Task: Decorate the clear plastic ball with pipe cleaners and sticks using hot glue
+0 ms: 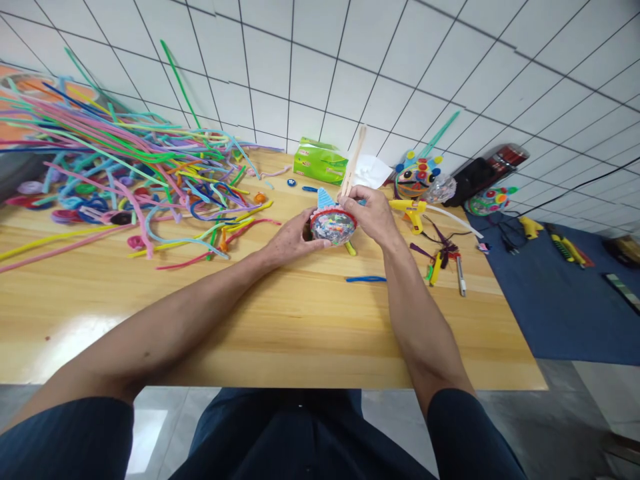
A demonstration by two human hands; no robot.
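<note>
My left hand (pixel 293 241) is closed around the side of a small round handmade craft piece (pixel 334 228). Its speckled multicoloured front has a red fuzzy rim, and a light-blue ridged cone (pixel 326 198) stands on top. Between the fingertips of my right hand (pixel 373 210) is a pale wooden stick (pixel 355 157), pointing up and away. Its lower end meets the back upper edge of the craft piece; whether it is one stick or two together I cannot tell. A blue pipe cleaner (pixel 366 279) lies on the table in front of the hands.
Tangled pipe cleaners (pixel 125 173) cover the left of the wooden table (pixel 280 333). Behind my hands stands a green tissue pack (pixel 320 162). To the right are a yellow glue gun (pixel 413 212), a decorated craft (pixel 417 177), a pen (pixel 461 277) and a cable. A tiled wall rises behind.
</note>
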